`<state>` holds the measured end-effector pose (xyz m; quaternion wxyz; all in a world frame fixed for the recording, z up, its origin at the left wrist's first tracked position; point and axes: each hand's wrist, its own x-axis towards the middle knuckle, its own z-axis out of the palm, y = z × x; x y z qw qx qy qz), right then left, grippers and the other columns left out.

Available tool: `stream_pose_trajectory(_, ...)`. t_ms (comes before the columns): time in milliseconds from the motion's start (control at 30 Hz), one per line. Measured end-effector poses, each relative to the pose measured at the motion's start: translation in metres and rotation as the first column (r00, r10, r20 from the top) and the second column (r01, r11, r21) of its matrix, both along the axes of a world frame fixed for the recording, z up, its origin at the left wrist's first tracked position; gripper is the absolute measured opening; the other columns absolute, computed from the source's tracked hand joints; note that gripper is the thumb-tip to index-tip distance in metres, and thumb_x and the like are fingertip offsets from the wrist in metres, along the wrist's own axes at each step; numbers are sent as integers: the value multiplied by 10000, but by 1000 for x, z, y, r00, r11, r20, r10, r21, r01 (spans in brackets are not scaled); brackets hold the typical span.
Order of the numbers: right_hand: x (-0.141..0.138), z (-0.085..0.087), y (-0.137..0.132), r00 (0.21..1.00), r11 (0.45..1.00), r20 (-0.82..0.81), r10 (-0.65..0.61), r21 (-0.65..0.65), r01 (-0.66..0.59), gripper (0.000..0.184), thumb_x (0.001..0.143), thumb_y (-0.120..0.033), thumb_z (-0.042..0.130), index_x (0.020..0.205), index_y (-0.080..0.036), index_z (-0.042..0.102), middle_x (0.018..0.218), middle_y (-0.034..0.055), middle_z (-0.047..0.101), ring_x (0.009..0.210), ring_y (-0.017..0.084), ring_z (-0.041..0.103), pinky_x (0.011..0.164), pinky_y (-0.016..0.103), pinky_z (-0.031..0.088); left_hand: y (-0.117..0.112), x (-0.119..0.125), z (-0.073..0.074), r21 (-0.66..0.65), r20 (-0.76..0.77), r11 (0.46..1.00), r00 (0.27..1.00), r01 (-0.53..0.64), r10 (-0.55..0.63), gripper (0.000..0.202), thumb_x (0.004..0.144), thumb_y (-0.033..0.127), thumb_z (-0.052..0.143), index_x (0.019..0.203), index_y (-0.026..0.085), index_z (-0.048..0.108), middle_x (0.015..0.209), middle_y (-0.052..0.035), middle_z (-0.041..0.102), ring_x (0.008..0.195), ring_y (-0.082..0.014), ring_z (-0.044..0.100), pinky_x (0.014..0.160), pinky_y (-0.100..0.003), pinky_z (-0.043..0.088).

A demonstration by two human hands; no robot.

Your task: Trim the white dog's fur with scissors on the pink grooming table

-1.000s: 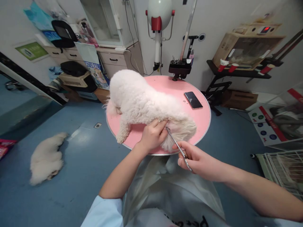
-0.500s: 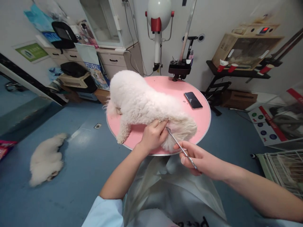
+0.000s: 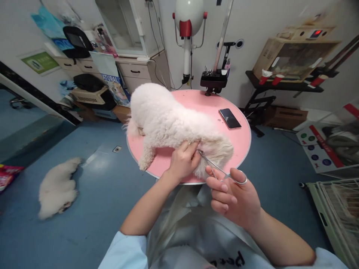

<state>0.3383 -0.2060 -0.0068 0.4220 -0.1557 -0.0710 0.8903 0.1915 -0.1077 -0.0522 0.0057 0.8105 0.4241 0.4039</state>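
A fluffy white dog (image 3: 168,119) stands on a round pink grooming table (image 3: 241,138). My left hand (image 3: 183,162) is closed on the dog's fur low on its side, fingers pinched into the coat. My right hand (image 3: 234,194) grips thin metal scissors (image 3: 217,168) by their ring handles. The blade tips reach the fur right beside my left fingertips. The dog's head is turned away from me at the far left edge of the table.
A black phone (image 3: 230,118) lies on the table's right side. A dryer stand (image 3: 187,37) and a grooming arm clamp (image 3: 214,80) rise behind the table. A second white dog (image 3: 57,188) lies on the blue floor at left. A wire cage (image 3: 336,209) stands at right.
My right hand has turned and drawn closer to me, so the scissors' ring handles now show at my fingers. The left hand and the dog have stayed put.
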Motion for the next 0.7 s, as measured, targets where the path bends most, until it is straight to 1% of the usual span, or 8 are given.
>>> stream_pose_trajectory(100, -2, -3, -5, 999, 997, 9, -50, 63, 49, 313, 778, -310, 592, 1050, -164, 547, 569, -109, 296, 362, -3, 129, 365, 131, 221, 0, -1, 2, -18, -9, 1000, 1000, -12, 12, 294, 834, 213, 426, 1068, 149, 593, 773, -43, 555, 667, -120, 537, 609, -215, 442)
stream_pose_trajectory(200, 3, -2, -11, 995, 989, 59, -75, 132, 66, 323, 794, -299, 590, 1090, -178, 547, 561, -109, 280, 354, -1, 113, 340, 130, 188, -1, 0, 5, -40, -25, 999, 1000, -20, 19, 301, 830, 209, 428, 1076, 155, 592, 782, -45, 566, 669, -122, 544, 607, -216, 441)
stream_pose_trajectory(267, 7, 0, -13, 996, 988, 67, -66, 145, 56, 325, 792, -328, 587, 1085, -190, 555, 557, -107, 279, 351, 0, 122, 339, 134, 198, -1, 1, 7, -46, -30, 999, 999, -25, 23, 308, 828, 205, 425, 1082, 152, 592, 793, -52, 575, 676, -129, 553, 608, -221, 445)
stream_pose_trajectory(400, 5, 4, -5, 995, 995, 102, 6, 101, -16, 336, 754, -440, 584, 1007, -218, 587, 569, -92, 327, 376, 17, 214, 385, 158, 287, 0, 4, 11, -54, -25, 998, 999, -28, 27, 311, 830, 210, 425, 1084, 142, 591, 801, -61, 588, 678, -140, 561, 612, -234, 451)
stream_pose_trajectory(433, 3, 5, -2, 992, 994, 130, 4, 105, -17, 323, 750, -429, 593, 997, -221, 589, 574, -91, 337, 382, 18, 219, 393, 160, 294, 0, 4, 12, -62, -23, 998, 999, -32, 31, 309, 833, 216, 426, 1083, 143, 591, 801, -61, 590, 674, -140, 562, 610, -235, 451)
stream_pose_trajectory(500, 1, 5, 1, 981, 989, 188, -37, 145, 9, 294, 753, -369, 611, 1007, -222, 585, 578, -93, 337, 379, 9, 189, 381, 147, 266, 1, 4, 14, -81, -16, 996, 999, -33, 32, 309, 839, 235, 431, 1092, 142, 583, 807, -60, 597, 674, -138, 567, 610, -234, 454)
stream_pose_trajectory(600, 1, 5, -1, 964, 978, 248, -95, 205, 44, 284, 776, -323, 603, 1041, -225, 570, 571, -100, 309, 369, 1, 132, 348, 133, 204, 2, 3, 18, -103, 6, 995, 1000, -3, 3, 324, 843, 251, 441, 1125, 140, 554, 865, -70, 621, 745, -149, 588, 663, -244, 470)
stream_pose_trajectory(700, 4, 5, -7, 952, 974, 285, -113, 221, 50, 287, 786, -335, 595, 1052, -232, 561, 569, -101, 299, 364, 1, 124, 335, 132, 194, 3, 4, 22, -118, 55, 992, 998, 32, -26, 329, 835, 233, 453, 1146, 157, 527, 959, -69, 642, 856, -164, 601, 749, -258, 476)
